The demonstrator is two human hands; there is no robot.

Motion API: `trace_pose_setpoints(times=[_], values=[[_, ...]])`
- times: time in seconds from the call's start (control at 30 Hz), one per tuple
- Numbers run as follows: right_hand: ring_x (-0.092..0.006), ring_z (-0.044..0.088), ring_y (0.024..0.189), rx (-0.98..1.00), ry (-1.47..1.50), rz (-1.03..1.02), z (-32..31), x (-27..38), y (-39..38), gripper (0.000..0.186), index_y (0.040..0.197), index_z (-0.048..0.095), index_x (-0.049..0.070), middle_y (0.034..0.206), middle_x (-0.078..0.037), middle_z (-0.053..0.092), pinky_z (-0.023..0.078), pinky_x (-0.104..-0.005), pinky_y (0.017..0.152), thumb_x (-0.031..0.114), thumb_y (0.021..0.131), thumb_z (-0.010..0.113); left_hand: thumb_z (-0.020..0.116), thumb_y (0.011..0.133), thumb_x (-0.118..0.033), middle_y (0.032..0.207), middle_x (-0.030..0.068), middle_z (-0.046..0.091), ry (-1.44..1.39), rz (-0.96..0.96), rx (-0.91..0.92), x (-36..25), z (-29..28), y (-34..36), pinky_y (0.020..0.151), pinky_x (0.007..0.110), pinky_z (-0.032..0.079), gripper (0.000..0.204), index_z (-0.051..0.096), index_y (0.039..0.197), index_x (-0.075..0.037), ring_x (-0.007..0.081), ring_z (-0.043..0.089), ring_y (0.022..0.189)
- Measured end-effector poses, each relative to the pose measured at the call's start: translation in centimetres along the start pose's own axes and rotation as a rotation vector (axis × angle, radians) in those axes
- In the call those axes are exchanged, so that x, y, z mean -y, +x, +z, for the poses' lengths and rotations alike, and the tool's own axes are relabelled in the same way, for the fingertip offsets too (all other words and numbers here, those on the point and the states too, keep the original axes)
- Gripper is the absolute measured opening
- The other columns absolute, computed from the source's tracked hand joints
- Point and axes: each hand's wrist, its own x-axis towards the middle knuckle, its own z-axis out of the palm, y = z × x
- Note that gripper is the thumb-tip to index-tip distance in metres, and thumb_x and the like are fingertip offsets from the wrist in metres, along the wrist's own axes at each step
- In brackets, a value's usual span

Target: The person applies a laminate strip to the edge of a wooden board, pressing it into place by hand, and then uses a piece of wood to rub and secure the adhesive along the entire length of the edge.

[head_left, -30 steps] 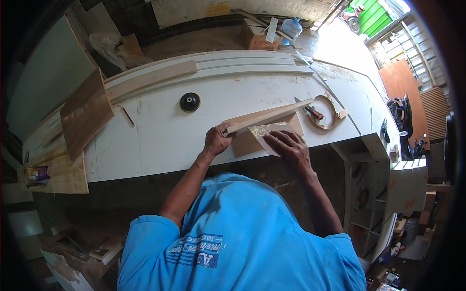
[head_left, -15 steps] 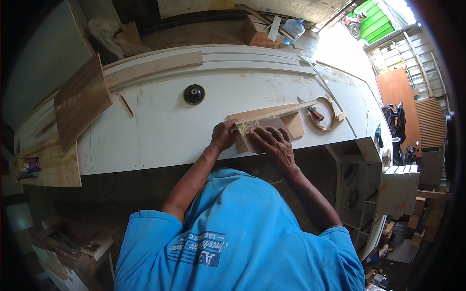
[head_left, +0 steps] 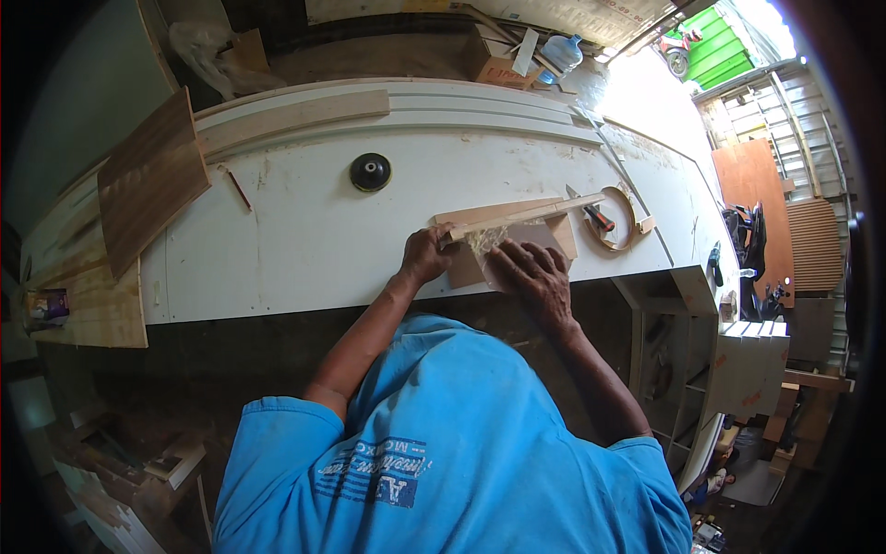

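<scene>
On the white workbench, my left hand [head_left: 427, 255] is closed round the left end of a narrow wooden strip [head_left: 544, 210]. The strip slants up to the right. My right hand [head_left: 537, 282] grips a thin, flat grey-brown sheet [head_left: 528, 234], its fingers lying over the face and its far edge close to the strip. Yellowish, stringy residue [head_left: 486, 242] clings between sheet and strip, near my left hand. Beneath them lies a light wooden board [head_left: 464, 268]. A utility knife with an orange and black handle [head_left: 600, 219] rests just past the strip's right end.
A ring of brown edging band [head_left: 628, 245] lies beside the knife. Further left are a round black pad [head_left: 370, 173] and a red-brown pencil-like stick [head_left: 238, 188]. Long boards [head_left: 305, 122] line the bench's far side; a brown panel [head_left: 152, 185] leans over its left end.
My right hand has slid the sheet to the right along the strip, uncovering more residue. My left hand stays at the strip's end.
</scene>
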Motion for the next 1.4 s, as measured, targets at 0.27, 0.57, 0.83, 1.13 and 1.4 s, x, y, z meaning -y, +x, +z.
trace_pose_setpoints(times=[0.27, 0.57, 0.83, 1.13, 1.4], values=[[-0.0269, 0.056, 0.129, 0.043, -0.034, 0.014, 2.3, -0.6, -0.1, 0.06, 0.145, 0.058, 0.022, 0.143, -0.003, 0.06, 0.038, -0.0483, 0.108, 0.016, 0.086, 0.066, 0.075, 0.087, -0.017, 0.105, 0.017, 0.077, 0.069, 0.023, -0.014, -0.7, 0.2, 0.1, 0.084, 0.045, 0.06, 0.033, 0.074, 0.119, -0.009, 0.0366, 0.075, 0.095], [-0.0275, 0.054, 0.132, 0.042, -0.013, -0.012, 1.8, 0.0, 0.2, 0.066, 0.147, 0.056, 0.02, 0.145, -0.005, 0.058, 0.037, -0.0492, 0.108, 0.03, 0.084, 0.073, 0.077, 0.083, -0.02, 0.106, 0.016, 0.077, 0.053, 0.04, -0.034, 1.2, 1.0, 0.2, 0.086, 0.045, 0.061, 0.038, 0.074, 0.12, -0.012, 0.0365, 0.074, 0.098], [-0.0276, 0.056, 0.13, 0.108, 0.077, -0.023, 0.4, 1.6, 0.4, 0.063, 0.146, 0.058, 0.02, 0.144, -0.005, 0.06, 0.037, -0.0481, 0.108, 0.031, 0.086, 0.071, 0.075, 0.085, -0.022, 0.106, 0.0161, 0.077, 0.031, 0.026, 0.007, 0.6, 0.6, 0.3, 0.085, 0.044, 0.06, 0.039, 0.074, 0.123, -0.013, 0.0359, 0.075, 0.096], [-0.0272, 0.06, 0.125, -0.009, -0.003, 0.089, -0.7, -5.7, -1.1, 0.05, 0.139, 0.067, 0.023, 0.14, -0.003, 0.066, 0.039, -0.0485, 0.107, 0.013, 0.09, 0.062, 0.083, 0.087, -0.023, 0.096, 0.0134, 0.079, 0.026, -0.011, -0.01, 0.1, 0.6, -0.2, 0.066, 0.033, 0.059, 0.039, 0.073, 0.122, -0.007, 0.0195, 0.075, 0.071], [-0.0274, 0.057, 0.129, -0.007, -0.022, 0.021, 2.6, -6.0, -2.1, 0.061, 0.144, 0.061, 0.025, 0.146, -0.004, 0.061, 0.039, -0.0493, 0.108, 0.01, 0.085, 0.067, 0.083, 0.088, -0.021, 0.097, 0.0128, 0.08, -0.003, -0.017, 0.001, 0.2, 1.0, -0.2, 0.066, 0.033, 0.058, 0.037, 0.073, 0.121, -0.007, 0.0207, 0.075, 0.074]])
